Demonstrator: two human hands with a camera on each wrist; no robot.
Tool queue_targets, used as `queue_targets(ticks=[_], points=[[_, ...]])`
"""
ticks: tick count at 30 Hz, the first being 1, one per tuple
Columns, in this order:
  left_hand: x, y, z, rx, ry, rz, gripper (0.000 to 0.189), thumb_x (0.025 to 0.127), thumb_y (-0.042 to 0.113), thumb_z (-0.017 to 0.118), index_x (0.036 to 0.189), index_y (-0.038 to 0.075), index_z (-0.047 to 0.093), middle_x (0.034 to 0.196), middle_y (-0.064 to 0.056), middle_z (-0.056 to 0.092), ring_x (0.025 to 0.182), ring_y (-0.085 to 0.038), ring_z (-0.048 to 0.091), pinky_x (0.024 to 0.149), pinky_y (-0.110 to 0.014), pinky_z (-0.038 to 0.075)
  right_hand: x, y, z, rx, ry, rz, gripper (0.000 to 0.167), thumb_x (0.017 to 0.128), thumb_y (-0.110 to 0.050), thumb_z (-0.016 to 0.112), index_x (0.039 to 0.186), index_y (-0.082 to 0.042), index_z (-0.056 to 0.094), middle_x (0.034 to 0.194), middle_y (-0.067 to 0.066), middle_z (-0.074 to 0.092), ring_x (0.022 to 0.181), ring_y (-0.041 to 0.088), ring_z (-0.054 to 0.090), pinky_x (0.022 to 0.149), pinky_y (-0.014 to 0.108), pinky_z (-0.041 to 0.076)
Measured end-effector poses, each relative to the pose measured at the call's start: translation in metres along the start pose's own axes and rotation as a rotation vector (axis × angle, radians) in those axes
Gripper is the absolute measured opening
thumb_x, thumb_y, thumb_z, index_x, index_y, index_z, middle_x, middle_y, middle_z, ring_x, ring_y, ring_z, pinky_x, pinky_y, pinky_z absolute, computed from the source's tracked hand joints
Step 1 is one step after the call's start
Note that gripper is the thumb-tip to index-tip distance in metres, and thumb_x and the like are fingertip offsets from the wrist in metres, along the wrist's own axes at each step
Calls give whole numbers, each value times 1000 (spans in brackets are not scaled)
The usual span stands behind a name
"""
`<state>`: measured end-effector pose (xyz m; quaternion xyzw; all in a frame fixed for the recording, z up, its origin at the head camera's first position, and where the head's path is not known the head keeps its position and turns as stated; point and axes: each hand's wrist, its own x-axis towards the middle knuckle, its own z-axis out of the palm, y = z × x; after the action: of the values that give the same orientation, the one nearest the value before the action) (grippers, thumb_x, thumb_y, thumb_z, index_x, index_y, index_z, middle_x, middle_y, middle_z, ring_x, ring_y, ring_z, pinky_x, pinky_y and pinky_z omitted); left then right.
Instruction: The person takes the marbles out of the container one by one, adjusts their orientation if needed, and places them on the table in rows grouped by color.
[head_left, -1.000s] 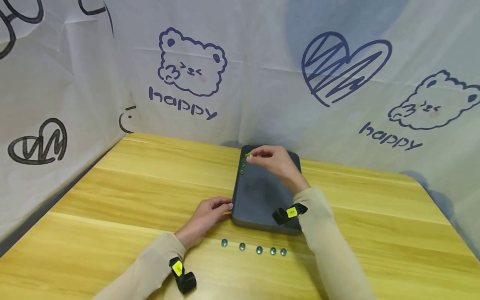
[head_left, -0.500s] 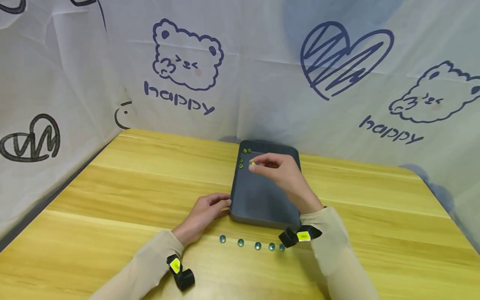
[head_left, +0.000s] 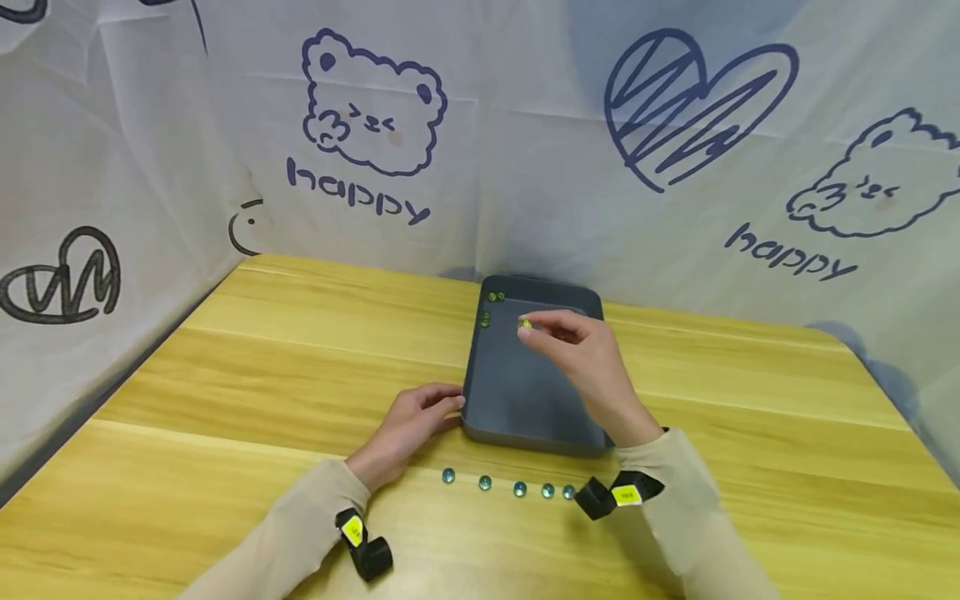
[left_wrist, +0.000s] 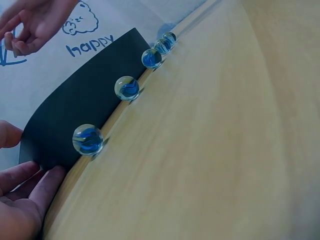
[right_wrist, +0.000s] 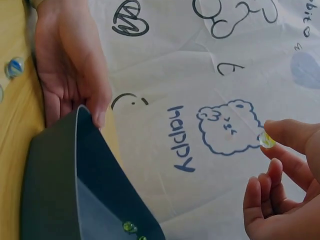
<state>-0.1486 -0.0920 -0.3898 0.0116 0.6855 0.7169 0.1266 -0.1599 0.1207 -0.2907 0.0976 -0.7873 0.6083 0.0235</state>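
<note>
pinching yellow marble (right_wrist: 267, 140), right hand (head_left: 588, 362) hovers; left hand (head_left: 407, 432) touches tray (head_left: 521, 396)

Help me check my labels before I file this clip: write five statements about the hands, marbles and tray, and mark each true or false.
1. The right hand pinches a yellowish marble. True.

2. The left hand is apart from the tray. False: its fingers touch the tray's side.

3. Five bluish marbles lie on the table, on the tray's near side. True.

4. The yellowish marble rests on the tray floor. False: it is held up, clear of the tray.

5. The marbles seen inside the tray are blue. False: they are yellow-green marbles.
</note>
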Motion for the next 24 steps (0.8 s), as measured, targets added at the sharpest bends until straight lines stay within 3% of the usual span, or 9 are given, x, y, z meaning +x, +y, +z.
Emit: queue_targets(ticks=[8,12,16,19,24], points=[[1,-1,0,-15,1,-3,30,96,5,57,122,-10,60,121,-20,59,111,-29,59,91,-35,55,-6,5,-5,50,-8,94,32,90,-16,71,116,1,68,99,5,61,89,20,54,85,31,52],[0,-1,0,-14,3,-2,30,96,5,57,122,-10,60,120,-20,60,111,-29,59,91,-35,55,-12,5,-3,191,-48,133,30,92,-11,67,118,4,66,106,2,63,99,19,56,94,33,48],[-1,-1,-1,-12,-4,-11,31,96,5,56,122,-10,59,120,-20,60,111,-28,59,91,-34,55,-19,4,2,335,-78,158,19,93,-4,63,110,-4,71,107,1,64,105,20,56,101,36,44],[0,-1,-2,-17,0,-10,31,96,6,57,123,-10,59,121,-19,60,111,-28,59,91,-34,55,-22,2,8,359,-104,157,17,92,-3,63,106,-6,73,107,1,65,107,22,55,105,38,40],[0,0,-2,-10,-5,-3,30,96,6,57,122,-9,60,121,-19,60,111,-28,59,91,-34,55,-28,1,17,326,-138,175,24,92,-5,64,114,4,68,110,4,64,111,24,53,109,40,36]])
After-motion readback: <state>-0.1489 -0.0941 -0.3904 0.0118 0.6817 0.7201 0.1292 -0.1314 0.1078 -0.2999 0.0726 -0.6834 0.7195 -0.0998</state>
